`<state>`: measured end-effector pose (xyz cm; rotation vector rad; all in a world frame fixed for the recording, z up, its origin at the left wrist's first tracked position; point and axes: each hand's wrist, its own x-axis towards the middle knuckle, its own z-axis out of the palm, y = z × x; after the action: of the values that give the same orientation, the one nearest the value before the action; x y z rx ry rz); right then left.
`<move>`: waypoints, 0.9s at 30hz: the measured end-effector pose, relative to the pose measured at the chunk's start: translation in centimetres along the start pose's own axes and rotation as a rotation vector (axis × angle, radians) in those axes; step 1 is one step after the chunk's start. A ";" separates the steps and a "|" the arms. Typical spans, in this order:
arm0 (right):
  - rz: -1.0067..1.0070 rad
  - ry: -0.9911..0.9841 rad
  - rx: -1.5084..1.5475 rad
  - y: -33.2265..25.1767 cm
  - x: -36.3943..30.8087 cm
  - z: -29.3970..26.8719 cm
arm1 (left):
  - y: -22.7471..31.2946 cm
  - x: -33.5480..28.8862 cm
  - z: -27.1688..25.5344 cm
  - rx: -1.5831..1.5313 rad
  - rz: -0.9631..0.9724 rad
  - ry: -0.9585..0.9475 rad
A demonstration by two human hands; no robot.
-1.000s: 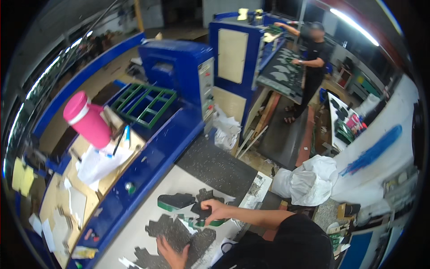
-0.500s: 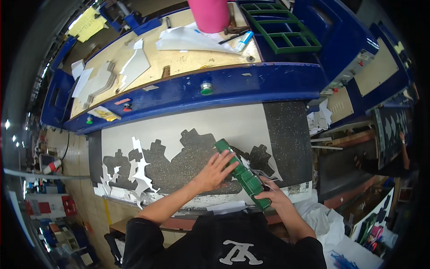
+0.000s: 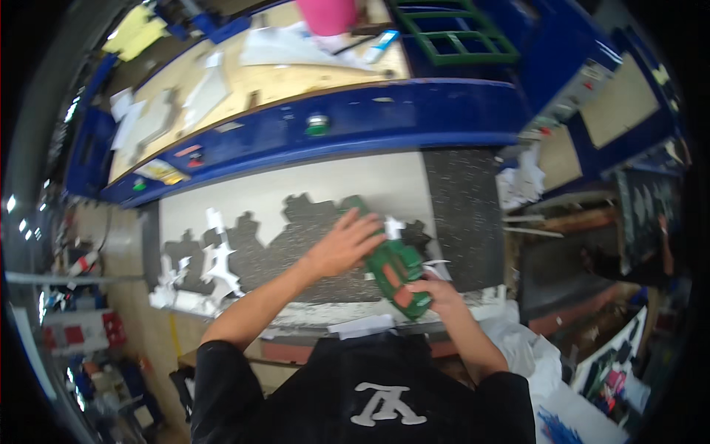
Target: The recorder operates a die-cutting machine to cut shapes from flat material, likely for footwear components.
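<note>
A green cutting die (image 3: 386, 270), long and narrow with orange pads in its near half, slants over the dark work surface in front of me. My right hand (image 3: 435, 293) grips its near end, thumb on top. Across its far half lie the fingers of my left hand (image 3: 346, 244), holding it from the left; the thumb is hidden. A thin white strip (image 3: 438, 268) sticks out by my right fingers. White material shows at the die's right edge. Beneath and beyond is a white sheet (image 3: 355, 172) with dark gaps of cut-out outlines.
Jagged white scraps (image 3: 219, 259) lie to the left. A blue machine beam (image 3: 259, 144) with buttons runs behind the sheet. Above it a wooden shelf (image 3: 288, 89) bears papers and a pink container (image 3: 327, 15). A green compartmented frame (image 3: 473, 55) sits far right. A plastic bag (image 3: 529, 355) hangs near right.
The die has turned in my hands, so its orange pads now show where green walls showed before. My view has shifted slightly; both hands stay on the die.
</note>
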<state>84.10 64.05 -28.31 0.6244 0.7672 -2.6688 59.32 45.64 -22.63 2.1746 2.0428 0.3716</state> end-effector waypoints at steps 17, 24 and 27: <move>-0.585 0.130 -0.214 2.7 0.4 -4.1 | 3.9 -4.3 3.8 -0.080 -0.061 -0.100; -0.454 0.725 -0.889 -0.3 -3.2 -0.7 | 3.1 -8.8 3.4 -1.304 -1.034 -0.150; -0.330 0.757 -1.213 1.6 -1.6 -2.2 | 2.9 -9.1 2.4 -0.985 -0.912 -0.204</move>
<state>86.81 64.26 -29.93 1.1323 2.5008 -1.5375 62.33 36.53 -25.00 0.6218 1.8634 0.7465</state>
